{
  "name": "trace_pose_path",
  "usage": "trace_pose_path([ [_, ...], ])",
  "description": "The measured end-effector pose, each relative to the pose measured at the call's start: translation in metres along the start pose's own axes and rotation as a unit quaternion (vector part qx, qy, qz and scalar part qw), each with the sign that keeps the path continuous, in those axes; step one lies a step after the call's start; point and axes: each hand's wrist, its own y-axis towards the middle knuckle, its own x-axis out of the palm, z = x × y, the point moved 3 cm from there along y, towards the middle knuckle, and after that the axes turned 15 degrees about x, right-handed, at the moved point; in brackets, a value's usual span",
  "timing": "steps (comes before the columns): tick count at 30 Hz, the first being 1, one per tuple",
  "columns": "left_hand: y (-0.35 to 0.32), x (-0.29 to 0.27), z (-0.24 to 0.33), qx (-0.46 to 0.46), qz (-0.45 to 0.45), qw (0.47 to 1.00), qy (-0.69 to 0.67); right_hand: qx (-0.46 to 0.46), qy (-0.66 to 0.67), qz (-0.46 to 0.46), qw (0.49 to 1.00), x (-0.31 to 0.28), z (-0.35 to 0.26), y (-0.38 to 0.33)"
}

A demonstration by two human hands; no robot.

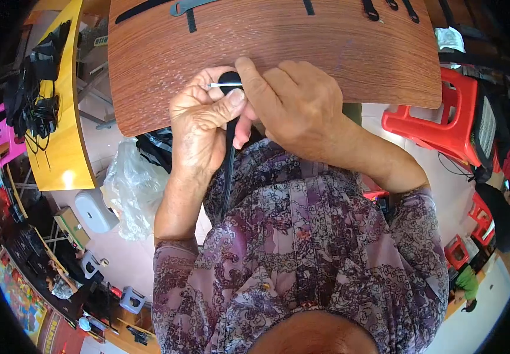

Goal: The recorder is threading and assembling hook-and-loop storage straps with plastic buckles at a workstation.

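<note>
Left hand [202,121] clenched in a grip on a black strap [229,159], thumb pressed beside its rounded end. Right hand [293,103] pinched on the same end, a thin white pin [222,85] crossing it. Held over the near edge of the wooden worktop [278,41]. More black straps [379,9] farther back; clear plastic bag [131,189] lower left; red stool [452,112] right.

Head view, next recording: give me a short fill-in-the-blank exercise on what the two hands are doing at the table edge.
1. Both hands meet at the near edge of a ____ wooden table.
2. The left hand and right hand pinch a small ____ rounded part.
3. A thin ____ pin sticks out from between the fingers.
4. Right of the table stands a ____ plastic stool.

Missing words: brown; black; silver; red
</note>
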Motion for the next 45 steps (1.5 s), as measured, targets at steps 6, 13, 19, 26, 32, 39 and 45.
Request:
trace_pose_path([
  [6, 0.005, -0.006, 0.007, -0.057, -0.086, 0.995, -0.004, 0.1, 0.154, -0.059, 0.981, 0.002, 0.009, 0.002],
  [13, 0.01, -0.017, 0.02, -0.148, -0.114, 0.981, -0.05, 0.144, 0.159, -0.064, 0.975, 0.001, 0.017, 0.005],
  [19, 0.021, -0.021, 0.029, -0.074, -0.136, 0.974, -0.167, 0.273, 0.303, -0.155, 0.9, 0.014, 0.012, 0.01],
  [26, 0.011, -0.01, 0.021, 0.145, -0.063, 0.979, 0.131, 0.307, 0.337, -0.282, 0.844, 0.018, 0.009, 0.02],
  [32, 0.011, -0.01, 0.021, 0.251, -0.035, 0.914, 0.317, 0.252, 0.193, -0.239, 0.918, 0.015, -0.003, 0.027],
  [39, 0.008, -0.026, 0.016, 0.365, -0.015, 0.823, 0.434, 0.137, 0.102, -0.186, 0.968, 0.01, -0.019, 0.032],
  [45, 0.004, -0.02, 0.021, 0.288, 0.029, 0.915, 0.28, 0.065, -0.035, -0.126, 0.989, 0.013, -0.029, 0.036],
])
